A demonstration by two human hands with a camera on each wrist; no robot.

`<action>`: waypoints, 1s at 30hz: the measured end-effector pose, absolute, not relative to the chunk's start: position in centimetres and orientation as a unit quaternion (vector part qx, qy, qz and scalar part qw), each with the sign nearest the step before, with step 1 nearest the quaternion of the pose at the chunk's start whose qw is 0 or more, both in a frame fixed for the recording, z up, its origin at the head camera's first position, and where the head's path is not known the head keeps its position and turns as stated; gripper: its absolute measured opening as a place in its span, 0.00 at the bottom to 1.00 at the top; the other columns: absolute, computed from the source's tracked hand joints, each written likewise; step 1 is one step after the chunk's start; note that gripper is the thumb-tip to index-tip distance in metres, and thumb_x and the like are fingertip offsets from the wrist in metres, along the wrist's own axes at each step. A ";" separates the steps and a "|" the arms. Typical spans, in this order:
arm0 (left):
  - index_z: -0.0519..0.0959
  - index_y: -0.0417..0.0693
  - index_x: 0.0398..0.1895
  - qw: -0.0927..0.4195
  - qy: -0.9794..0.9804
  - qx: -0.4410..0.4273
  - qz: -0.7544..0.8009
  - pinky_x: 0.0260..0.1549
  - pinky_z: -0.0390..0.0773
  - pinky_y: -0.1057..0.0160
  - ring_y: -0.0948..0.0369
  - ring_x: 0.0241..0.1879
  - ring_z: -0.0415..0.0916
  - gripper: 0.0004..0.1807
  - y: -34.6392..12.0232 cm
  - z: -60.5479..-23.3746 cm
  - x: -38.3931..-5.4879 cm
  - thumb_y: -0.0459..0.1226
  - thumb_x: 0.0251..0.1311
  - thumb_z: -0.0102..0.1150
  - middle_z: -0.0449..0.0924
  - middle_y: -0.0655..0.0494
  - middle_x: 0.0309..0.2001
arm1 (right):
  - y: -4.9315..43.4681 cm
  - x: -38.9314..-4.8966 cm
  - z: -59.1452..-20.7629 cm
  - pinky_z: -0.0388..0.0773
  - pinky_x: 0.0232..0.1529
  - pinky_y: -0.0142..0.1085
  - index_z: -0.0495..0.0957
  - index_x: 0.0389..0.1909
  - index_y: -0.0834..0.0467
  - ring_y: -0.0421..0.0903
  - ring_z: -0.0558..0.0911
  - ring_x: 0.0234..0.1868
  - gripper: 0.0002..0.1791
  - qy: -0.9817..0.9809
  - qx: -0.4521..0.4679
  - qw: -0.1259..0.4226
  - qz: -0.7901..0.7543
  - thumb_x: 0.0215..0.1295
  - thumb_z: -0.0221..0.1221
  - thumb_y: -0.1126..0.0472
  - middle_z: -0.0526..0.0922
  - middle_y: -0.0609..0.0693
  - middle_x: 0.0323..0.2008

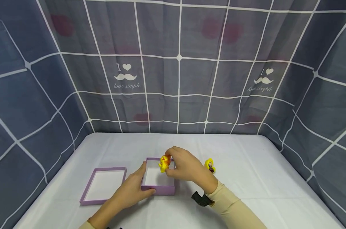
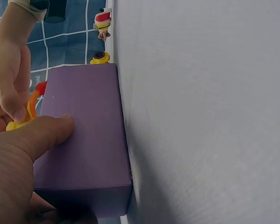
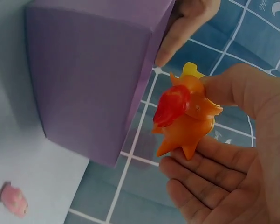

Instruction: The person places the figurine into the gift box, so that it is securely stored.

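An orange and yellow toy figure [image 1: 164, 163] with a red part [image 3: 172, 106] is pinched between the thumb and fingers of my right hand [image 1: 185, 165]. It is held above the opening of a purple box [image 1: 165, 190], whose white inside shows in the head view. My left hand [image 1: 132, 188] grips the box at its left side, thumb on the front wall [image 2: 91, 140] and fingers along the left wall. To the right of the box, near my right wrist, lies a yellow-haired toy figure [image 1: 209, 165].
Left of the box a shallow purple lid [image 1: 88, 187] lies with its white inside up. A dark strap [image 1: 201, 199] hangs at my right sleeve. A small pink thing [image 3: 14, 199] lies on the white table [image 1: 261, 178]. Grey checked cloth [image 1: 161, 76] surrounds the table.
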State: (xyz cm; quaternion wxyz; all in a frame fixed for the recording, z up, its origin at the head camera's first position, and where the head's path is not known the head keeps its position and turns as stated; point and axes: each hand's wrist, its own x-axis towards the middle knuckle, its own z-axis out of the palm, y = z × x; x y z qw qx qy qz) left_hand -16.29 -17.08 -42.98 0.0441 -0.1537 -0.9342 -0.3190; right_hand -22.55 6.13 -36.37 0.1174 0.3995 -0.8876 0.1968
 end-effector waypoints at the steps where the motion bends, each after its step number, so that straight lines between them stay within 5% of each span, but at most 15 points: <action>1: 0.50 0.31 0.74 0.041 -0.935 -0.152 -0.319 0.63 0.66 0.50 0.50 0.67 0.62 0.60 -17.1 -43.0 -16.3 0.51 0.46 0.76 0.55 0.41 0.73 | 5.9 -22.6 -36.4 0.76 0.38 0.28 0.77 0.44 0.57 0.38 0.74 0.33 0.21 -0.887 0.402 0.114 0.195 0.49 0.67 0.53 0.78 0.43 0.38; 30: 0.48 0.33 0.75 0.044 -0.922 -0.173 -0.344 0.63 0.65 0.49 0.50 0.68 0.61 0.60 -17.2 -43.0 -16.2 0.51 0.49 0.74 0.54 0.43 0.73 | 1.7 -23.2 -39.1 0.72 0.29 0.24 0.80 0.41 0.54 0.35 0.73 0.29 0.20 -0.877 0.445 0.022 0.179 0.45 0.71 0.54 0.77 0.38 0.31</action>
